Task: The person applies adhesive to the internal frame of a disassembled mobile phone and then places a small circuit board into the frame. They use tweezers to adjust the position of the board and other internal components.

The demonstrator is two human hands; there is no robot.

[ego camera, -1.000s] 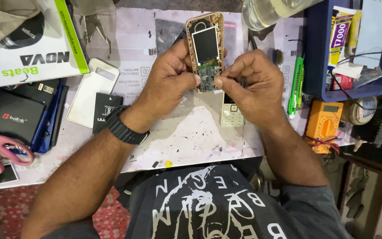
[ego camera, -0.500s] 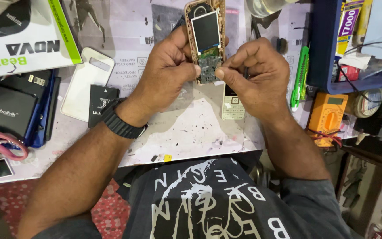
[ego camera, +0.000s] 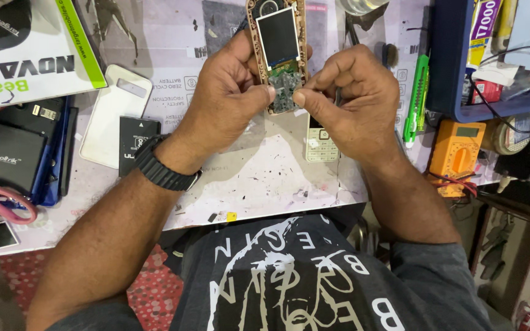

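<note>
Fingers of left hand (ego camera: 225,101) and right hand (ego camera: 351,98) pinched on opened tan plastic phone body with bare green circuit board (ego camera: 280,55). White keypad panel (ego camera: 321,142) lying at six o'clock below, slim green cutter (ego camera: 415,98) at three o'clock.

Phone frame (ego camera: 265,61) is tan w/ dark screen & green circuit board (ego camera: 286,89). Keypad (ego camera: 321,144) white. Cutter (ego camera: 416,98) bright green, multimeter (ego camera: 455,147) orange, bin (ego camera: 446,67) blue. Scissors (ego camera: 1,208) pink. Wrist watch (ego camera: 157,168) black, shirt (ego camera: 289,282) dark grey w/ white letters.
</note>
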